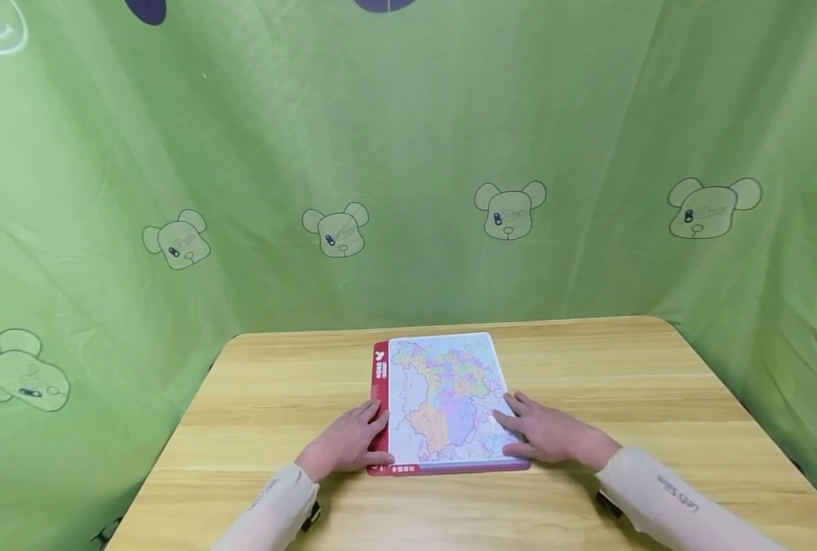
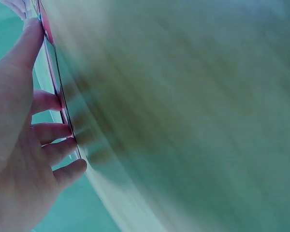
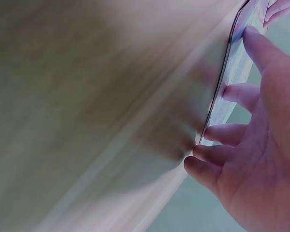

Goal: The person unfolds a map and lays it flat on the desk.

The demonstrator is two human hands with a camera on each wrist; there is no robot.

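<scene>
All around me hangs the green curtain [image 1: 408,153], printed with pale bear heads, closing in the back and both sides. In front of me sits the wooden table [image 1: 656,398], light grain, rounded far corners. Lying flat on it, just in front of me and a little left of the middle, is the map board [image 1: 442,390]: a colourful map on a white panel, with a red border [image 1: 379,383] running down its left side and along the near edge.

My 2 hands are apart, one at each side of the board. My left hand [image 1: 346,444] rests against the red left edge near the front corner, fingers fairly straight and only lightly bent; from the left wrist view my fingertips [image 2: 63,131] touch the thin edge of the board. My right hand [image 1: 542,432] lies over the near right corner, fingers spread across the map; in the right wrist view the fingertips [image 3: 210,133] meet the board's rim where it sits on the table. Neither hand is curled round anything. My sleeves are pale, the right sleeve [image 1: 670,497] carrying small dark lettering
</scene>
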